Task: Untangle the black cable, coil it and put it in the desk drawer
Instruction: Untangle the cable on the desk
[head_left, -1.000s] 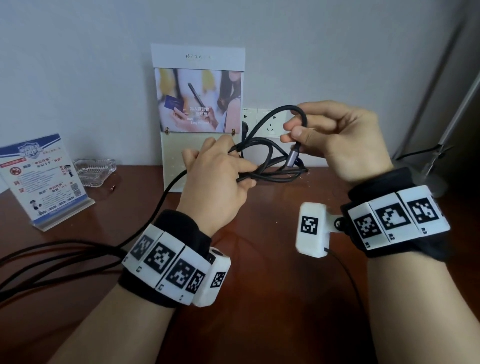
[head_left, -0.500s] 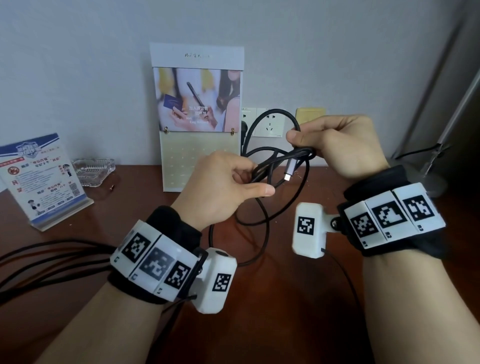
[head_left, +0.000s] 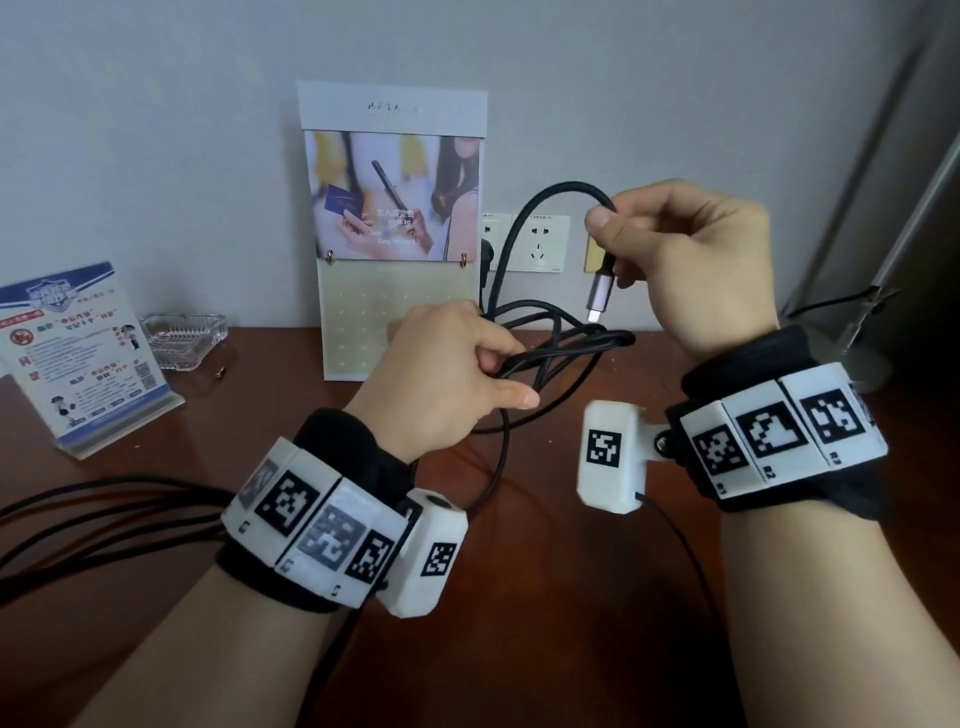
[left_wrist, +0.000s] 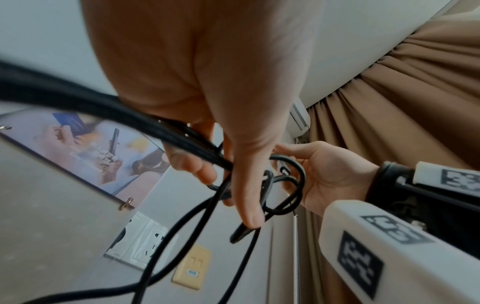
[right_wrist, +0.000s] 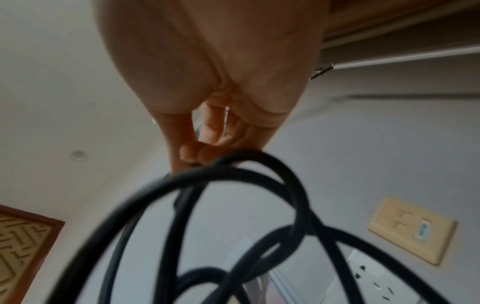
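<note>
From the head view, the left hand (head_left: 447, 374) grips a crossed bundle of the black cable (head_left: 566, 343) above the desk (head_left: 519, 649), towards its back edge, fingers curled round several strands. The right hand (head_left: 685, 260), higher and to the right, pinches the cable just above its metal plug (head_left: 601, 291), which hangs tip-down directly over the bundle's right end. One strand arches up from the bundle to that pinch, so the free end looks ready to be drawn up and away from the left hand (the tangle's long axis lies across, left to right). Another loop sags to the desk.

From the left wrist, the left hand's thumb (left_wrist: 246, 197) and fingers clamp crossing strands, the right hand beyond.

From the right wrist, blurred loops cross near the lens; the curled fingers (right_wrist: 205, 131) pinch something, only partly visible.
</note>
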